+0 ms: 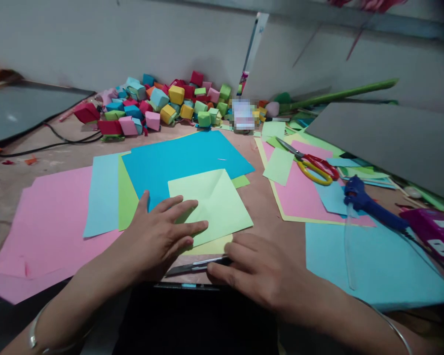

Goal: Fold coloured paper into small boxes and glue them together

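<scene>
My left hand [165, 231] lies with its fingers spread over the left part of a pale green paper sheet [222, 202], which has a faint crease. Beneath that sheet lies a larger blue sheet [181, 158], with light blue paper [105, 192] and pink paper [62, 207] farther left. By the table's front edge, my right hand [255, 266] is closed around a utility knife [198, 266]. Its blade points left, below my left fingers. Part of its handle is hidden in my grip.
Folded paper cubes [159, 101] are heaped against the wall. To the right, scissors [311, 165] with red and yellow handles rest on paper pieces. A blue glue gun [373, 204] lies over a light blue sheet [366, 266]. Black cable [70, 141] runs along the left.
</scene>
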